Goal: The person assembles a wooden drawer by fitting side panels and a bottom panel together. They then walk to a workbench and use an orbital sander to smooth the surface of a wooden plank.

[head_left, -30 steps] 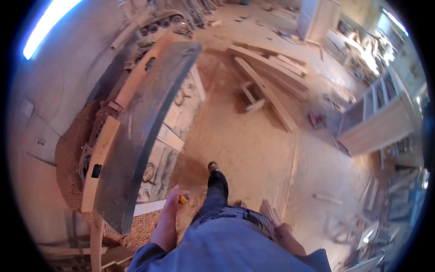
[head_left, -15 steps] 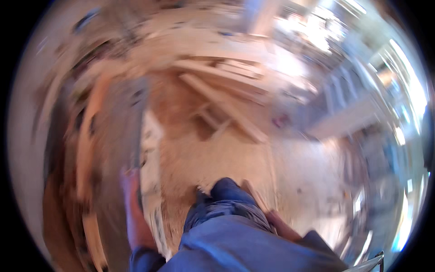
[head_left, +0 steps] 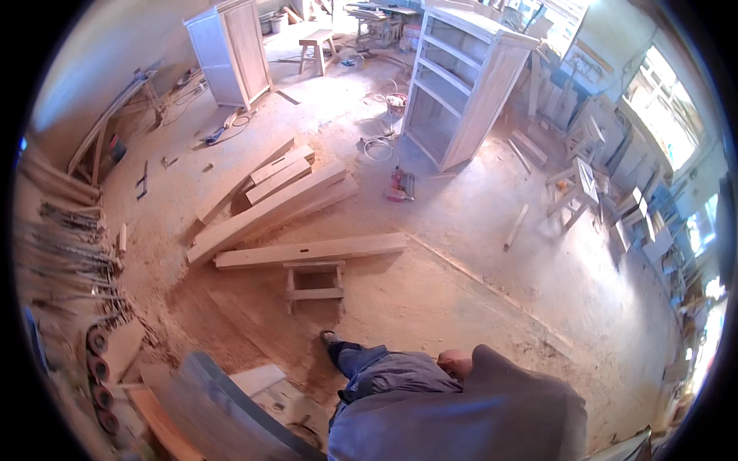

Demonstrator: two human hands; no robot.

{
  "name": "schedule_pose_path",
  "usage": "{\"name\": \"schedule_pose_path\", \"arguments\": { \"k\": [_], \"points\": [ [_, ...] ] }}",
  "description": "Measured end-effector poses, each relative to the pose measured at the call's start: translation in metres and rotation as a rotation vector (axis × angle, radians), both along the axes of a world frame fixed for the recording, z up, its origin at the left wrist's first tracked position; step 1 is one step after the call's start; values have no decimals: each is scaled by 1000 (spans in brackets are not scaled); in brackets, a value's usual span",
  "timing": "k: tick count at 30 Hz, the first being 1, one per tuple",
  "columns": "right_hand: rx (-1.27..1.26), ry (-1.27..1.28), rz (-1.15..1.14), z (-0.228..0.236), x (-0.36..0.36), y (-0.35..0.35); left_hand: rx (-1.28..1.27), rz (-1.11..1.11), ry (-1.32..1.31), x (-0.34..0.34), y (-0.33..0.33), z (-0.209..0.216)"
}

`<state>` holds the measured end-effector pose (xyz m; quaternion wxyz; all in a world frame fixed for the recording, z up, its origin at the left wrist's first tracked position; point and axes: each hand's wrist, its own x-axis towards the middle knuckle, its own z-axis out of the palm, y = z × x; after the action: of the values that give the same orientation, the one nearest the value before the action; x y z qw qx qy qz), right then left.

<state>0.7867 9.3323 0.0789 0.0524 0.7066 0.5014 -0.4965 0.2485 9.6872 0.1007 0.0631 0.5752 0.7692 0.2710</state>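
Beside my right thigh a bit of my right hand [head_left: 453, 363] shows next to the shirt; its fingers are hidden, so whether it holds anything does not show. My left hand is out of the picture. Closest to my body on the left is a machine with a dark, long edge [head_left: 246, 411] and an orange-brown board [head_left: 161, 419] alongside it. Ahead of my foot, a planed wooden beam [head_left: 311, 251] with a small slot lies across a low wooden stool [head_left: 315, 293].
Beyond the stool several thick beams [head_left: 265, 215] lie piled on the sawdust-covered floor. A red power tool [head_left: 400, 184] stands near an open shelf cabinet [head_left: 465, 84]. A closed cabinet [head_left: 231, 54] and a wooden stool [head_left: 317, 50] stand farther back; sawhorses [head_left: 576, 188] are at right.
My view has swung to the left-to-right opposite way from the machine, which now sits lower left. My left hand, earlier at the machine's edge, has left the picture. The blur has cleared.
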Motion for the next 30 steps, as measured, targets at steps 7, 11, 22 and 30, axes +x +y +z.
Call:
{"name": "schedule_pose_path", "arguments": {
  "k": [7, 11, 22, 30],
  "points": [
    [-86, -74, -334, 76, -19, 163, -267, -76, -294, 27, 115, 8],
    [-214, -200, -678, 58, -32, 247, -390, -170, -416, 34, 201, -4],
    [-218, -400, -895, 33, -76, 459, -687, -373, -505, 50, 488, -44],
    [-270, -326, -1074, 53, -112, 543, -790, -490, -542, 82, 642, -50]
  ]
}}
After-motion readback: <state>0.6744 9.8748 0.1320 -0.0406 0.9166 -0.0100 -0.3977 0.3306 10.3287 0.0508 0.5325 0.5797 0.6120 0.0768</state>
